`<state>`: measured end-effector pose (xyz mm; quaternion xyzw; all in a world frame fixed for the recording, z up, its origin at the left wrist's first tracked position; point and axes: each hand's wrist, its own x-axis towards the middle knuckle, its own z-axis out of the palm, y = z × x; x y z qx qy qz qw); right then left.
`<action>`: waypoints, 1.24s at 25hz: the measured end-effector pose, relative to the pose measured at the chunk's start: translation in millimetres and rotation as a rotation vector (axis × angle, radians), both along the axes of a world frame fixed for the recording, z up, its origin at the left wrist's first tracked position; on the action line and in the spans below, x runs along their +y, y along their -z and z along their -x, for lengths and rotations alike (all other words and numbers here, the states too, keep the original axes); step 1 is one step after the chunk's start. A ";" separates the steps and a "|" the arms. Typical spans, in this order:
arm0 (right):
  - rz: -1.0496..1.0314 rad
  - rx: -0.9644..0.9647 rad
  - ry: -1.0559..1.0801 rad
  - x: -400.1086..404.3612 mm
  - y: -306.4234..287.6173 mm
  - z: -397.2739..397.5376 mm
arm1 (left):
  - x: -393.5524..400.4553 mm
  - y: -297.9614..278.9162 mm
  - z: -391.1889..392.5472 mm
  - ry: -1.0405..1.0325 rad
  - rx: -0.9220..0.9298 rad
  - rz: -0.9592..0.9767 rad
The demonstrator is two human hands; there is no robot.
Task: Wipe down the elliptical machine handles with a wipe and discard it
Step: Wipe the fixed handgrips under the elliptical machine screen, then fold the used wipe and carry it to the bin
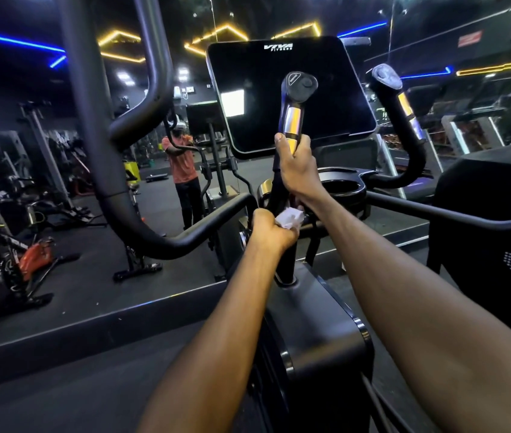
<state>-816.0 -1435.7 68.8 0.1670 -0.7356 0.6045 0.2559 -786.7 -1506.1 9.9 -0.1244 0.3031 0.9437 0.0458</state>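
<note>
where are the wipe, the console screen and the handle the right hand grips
wipe (pixel 290 217), head view, on its crumpled white middle
console screen (pixel 291 95), head view, on its dark glass
handle (pixel 293 117), head view, on its shiny metal band

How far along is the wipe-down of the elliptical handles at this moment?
Midway, at a guess. In hand: the left hand grips a crumpled white wipe against the lower stem of the near handle, while the right hand grips that handle just below its metal sensor band. Nothing shows which surfaces are already cleaned. Left: the other handle stands untouched, and the wipe is not yet discarded; no bin is visible.
</note>
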 end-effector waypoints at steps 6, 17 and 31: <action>-0.126 -0.087 -0.007 6.9 23.9 -32.4 | -0.3 -6.7 -21.9 0.163 0.116 0.161; -0.250 -0.278 0.346 72.8 69.9 -144.5 | 19.6 27.2 -117.3 0.158 0.220 0.855; -0.108 -0.399 0.620 234.0 100.9 -363.2 | 202.2 58.4 -264.9 0.503 0.473 0.916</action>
